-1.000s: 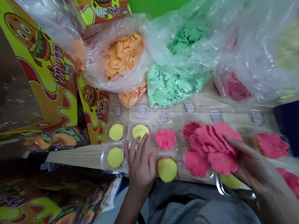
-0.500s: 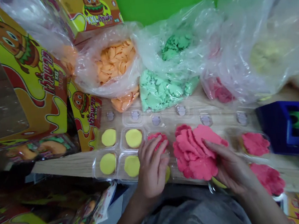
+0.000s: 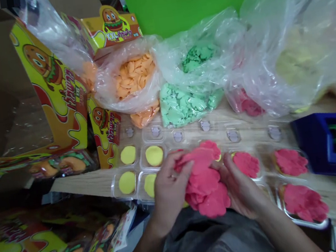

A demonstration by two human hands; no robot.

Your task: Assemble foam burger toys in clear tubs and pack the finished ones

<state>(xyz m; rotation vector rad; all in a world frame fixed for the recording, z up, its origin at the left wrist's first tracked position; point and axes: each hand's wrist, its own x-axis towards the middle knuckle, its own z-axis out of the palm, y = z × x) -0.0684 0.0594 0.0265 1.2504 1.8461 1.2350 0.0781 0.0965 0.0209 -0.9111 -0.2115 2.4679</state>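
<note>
Gripping soft pink dough (image 3: pixel 205 183) with closed fingers (image 3: pixel 182 167) of left hand (image 3: pixel 170 194) and right hand (image 3: pixel 241 186), risking torn pieces falling onto nearby yellow dough discs (image 3: pixel 154 155) if squeezing too hard.

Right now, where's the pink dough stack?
The pink dough is centre of the head view, between your left hand and right hand, beside clear trays of yellow discs.

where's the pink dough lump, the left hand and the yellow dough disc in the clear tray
pink dough lump (image 3: pixel 203 183), head view, middle of the lump between the hands
left hand (image 3: pixel 170 194), head view, back of the hand
yellow dough disc (image 3: pixel 154 156), head view, centre of the disc's top
</note>
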